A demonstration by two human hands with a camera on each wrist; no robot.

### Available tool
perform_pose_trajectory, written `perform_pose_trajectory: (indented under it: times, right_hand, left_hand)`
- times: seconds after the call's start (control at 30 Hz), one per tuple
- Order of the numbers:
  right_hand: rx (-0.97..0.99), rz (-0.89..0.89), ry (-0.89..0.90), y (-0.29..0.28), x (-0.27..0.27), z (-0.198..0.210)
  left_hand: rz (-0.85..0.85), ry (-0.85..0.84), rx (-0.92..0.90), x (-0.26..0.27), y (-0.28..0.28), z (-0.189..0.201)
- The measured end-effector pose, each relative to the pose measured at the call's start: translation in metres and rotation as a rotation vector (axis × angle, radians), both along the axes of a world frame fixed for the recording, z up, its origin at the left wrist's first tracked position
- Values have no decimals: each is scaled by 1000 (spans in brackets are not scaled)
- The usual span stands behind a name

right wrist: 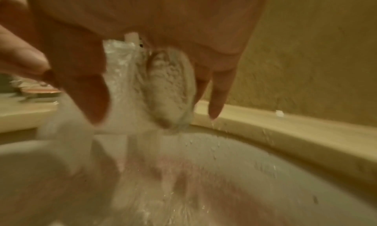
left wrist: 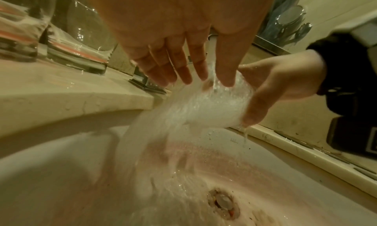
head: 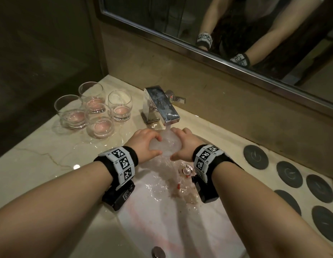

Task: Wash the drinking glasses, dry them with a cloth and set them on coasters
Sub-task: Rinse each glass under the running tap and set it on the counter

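A clear drinking glass (head: 166, 145) lies tilted under the running water of the chrome faucet (head: 162, 105), over the white sink (head: 162, 220). My left hand (head: 152, 145) grips its left end, fingers over the top and thumb beneath. My right hand (head: 177, 144) grips the other end the same way. In the left wrist view my left hand's fingers (left wrist: 189, 71) lie on the foaming glass (left wrist: 214, 103), and the right hand (left wrist: 271, 90) cups it. The right wrist view is blurred, with fingers (right wrist: 218, 97) around the glass (right wrist: 169, 92). Several dark round coasters (head: 255, 156) lie on the counter at right.
Several glasses with pink residue (head: 99, 123) stand close together on the wet marble counter (head: 41, 155) left of the faucet. Pinkish water and bits of debris collect round the drain (head: 187, 171). A mirror (head: 180, 19) hangs above the backsplash.
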State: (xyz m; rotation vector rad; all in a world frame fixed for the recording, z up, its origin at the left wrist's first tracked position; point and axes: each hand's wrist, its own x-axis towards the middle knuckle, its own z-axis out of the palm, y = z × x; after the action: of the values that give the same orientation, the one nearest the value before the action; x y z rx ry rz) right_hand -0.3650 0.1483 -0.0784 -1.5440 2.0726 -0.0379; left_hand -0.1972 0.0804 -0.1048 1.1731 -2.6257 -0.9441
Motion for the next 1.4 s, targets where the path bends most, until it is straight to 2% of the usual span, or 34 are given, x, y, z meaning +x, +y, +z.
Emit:
perform_pose_trajectory:
  times: [0.07, 0.13, 0.23, 0.33, 0.5, 0.63, 0.83, 0.93, 1.07, 1.13, 1.23, 1.33, 1.4]
  right_hand:
    - [27, 150, 292, -3, 1, 8]
    - [32, 240, 492, -6, 2, 11]
    - [36, 255, 589, -9, 1, 14]
    - [22, 144, 452, -6, -2, 14]
    - [-75, -99, -60, -1, -3, 0]
    - [-135, -170, -229, 0, 1, -17]
    - [-194, -187, -315, -4, 2, -26]
    - [-200, -187, -320, -5, -1, -29]
    - [-176, -144, -237, -3, -5, -27]
    - [-149, -107, -174, -2, -8, -23]
    - [-120, -111, -233, 4, -12, -18]
    - [-164, -220, -454, 13, -16, -13]
    - [-196, -291, -514, 15, -17, -12]
  left_hand:
    - [18, -39, 16, 1, 1, -1]
    - [44, -62, 37, 1, 3, -1]
    - [68, -75, 56, 0, 4, -1]
    - [82, -51, 69, -1, 4, 1]
    - [94, 2, 69, 1, 4, 5]
    - [100, 33, 50, 4, 4, 7]
    - [90, 52, 46, 4, 5, 4]
    - [61, 48, -17, -1, 8, 6]
    - [-22, 14, -35, -10, 14, 8]
    - [-5, -11, 8, -14, 15, 7]
    - [67, 42, 143, -16, 16, 3]
    - [175, 227, 410, -14, 17, -4]
    - [298, 364, 664, -13, 18, -8]
